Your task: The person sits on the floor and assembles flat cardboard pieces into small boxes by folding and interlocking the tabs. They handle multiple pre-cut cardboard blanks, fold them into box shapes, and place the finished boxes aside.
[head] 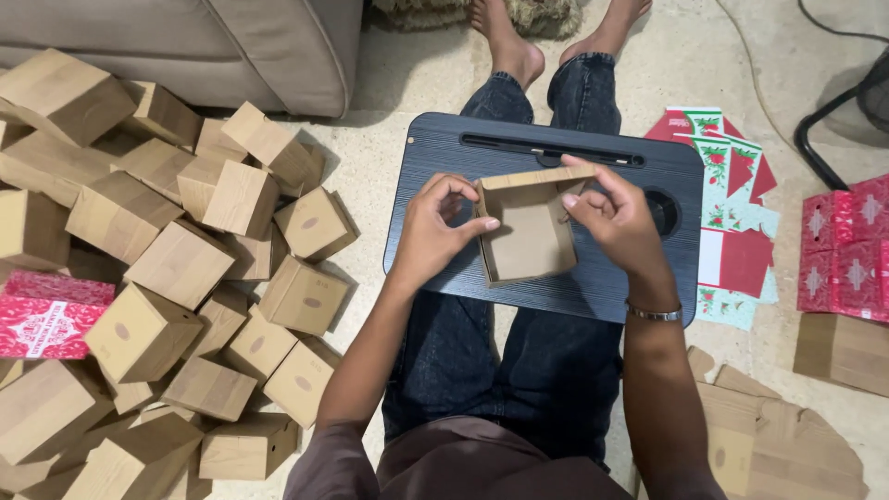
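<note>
A half-folded brown cardboard box (531, 231) lies open side up on a dark lap tray (444, 148) across my legs. My left hand (433, 227) pinches the box's left wall, thumb and fingers on its edge. My right hand (613, 218) grips the right wall and presses a flap near the top right corner. A silver bracelet (654, 314) circles my right wrist.
A big heap of folded wood-pattern boxes (176, 268) fills the floor at left, with one red patterned box (46, 315) among them. Flat red and green printed sheets (732, 213) lie right of the tray, red boxes (847, 245) further right, flat cardboard blanks (769, 435) at bottom right. A sofa (231, 46) stands at the back left.
</note>
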